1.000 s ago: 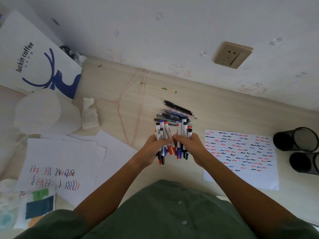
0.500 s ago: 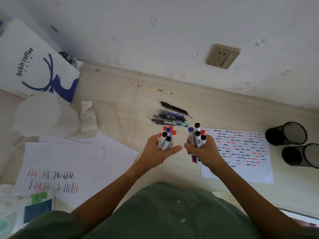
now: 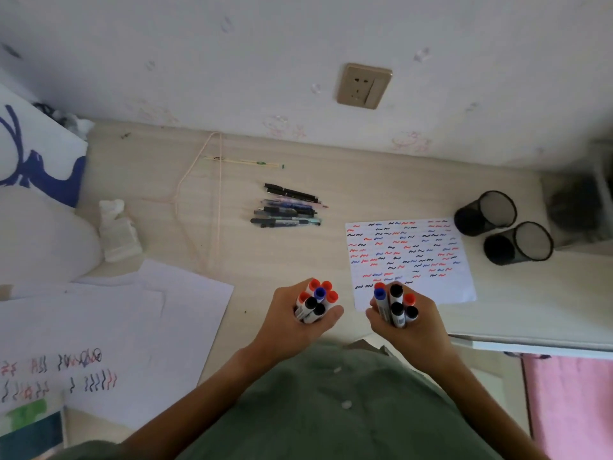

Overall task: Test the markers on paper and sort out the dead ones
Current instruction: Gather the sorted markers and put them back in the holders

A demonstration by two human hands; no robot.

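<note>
Fingers (image 3: 300, 318) hide both marker bundles' (image 3: 315, 298) barrels.

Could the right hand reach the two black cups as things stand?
Probably yes: bare desk lies between the right hand and the black cups, but that hand grips a bundle of markers.

Green buttoned shirt (image 3: 331, 410), bare forearms.

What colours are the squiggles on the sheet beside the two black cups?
Red, blue and black squiggles, in the head view.
</note>
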